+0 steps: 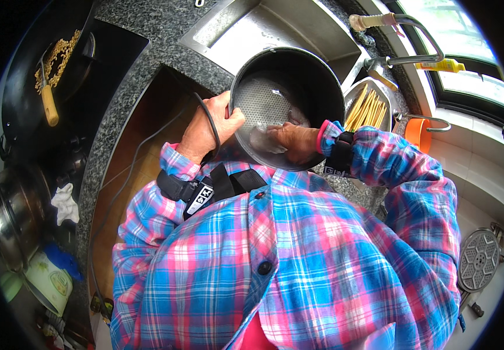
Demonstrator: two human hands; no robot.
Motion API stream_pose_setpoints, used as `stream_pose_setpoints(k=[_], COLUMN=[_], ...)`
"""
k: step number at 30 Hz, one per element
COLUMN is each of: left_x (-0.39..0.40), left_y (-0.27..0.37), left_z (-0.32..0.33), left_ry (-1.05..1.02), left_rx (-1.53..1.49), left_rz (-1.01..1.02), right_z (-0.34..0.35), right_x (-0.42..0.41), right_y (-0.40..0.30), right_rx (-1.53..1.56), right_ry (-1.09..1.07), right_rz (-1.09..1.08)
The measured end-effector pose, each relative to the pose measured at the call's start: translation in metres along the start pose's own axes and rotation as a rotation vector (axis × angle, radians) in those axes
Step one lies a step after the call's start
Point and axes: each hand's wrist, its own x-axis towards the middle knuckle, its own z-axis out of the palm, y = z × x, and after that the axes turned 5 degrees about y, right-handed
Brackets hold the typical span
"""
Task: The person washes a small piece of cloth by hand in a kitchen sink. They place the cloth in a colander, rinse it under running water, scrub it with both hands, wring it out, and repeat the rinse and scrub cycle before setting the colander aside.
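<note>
My left hand (210, 124) grips the near left rim of a dark cooking pot (289, 54), its thumb over the edge. A black cable (208, 116) crosses the back of that hand. The pot is tilted, and its dimpled grey inside (263, 103) looks wet. Down inside the pot, near its lower wall, is my right hand (293, 138). A pale, translucent patch (266, 141) lies at its fingertips; I cannot tell whether it is water or a thin cloth. The fingers of this hand are partly hidden.
Beyond the pot is a stainless steel sink (217, 24) with a faucet (414, 59). Wooden chopsticks (368, 109) lie in a tray at right, near an orange container (418, 133). A wok (20, 94) with food and a wooden-handled spatula (48, 105) stands at left, above a steel pot (13, 218).
</note>
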Motion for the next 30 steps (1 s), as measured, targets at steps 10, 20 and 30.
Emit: stream_pose_setpoints(k=[10,20,30], left_x=[0.0,0.001,0.001], left_y=[0.003,0.002,-0.001], left_z=[-0.002,-0.001,-0.001], left_ry=[0.001,-0.008,-0.019], left_rx=[0.011,-0.006,0.036], left_rz=[0.021,0.017,0.01], right_z=[0.005,0.009,-0.003], right_x=[0.004,0.006,0.006], right_y=[0.013,0.015,0.006], right_rx=[0.079,0.133,0.101], right_ry=[0.134,0.143,-0.012], right_rz=[-0.168,-0.088,0.001])
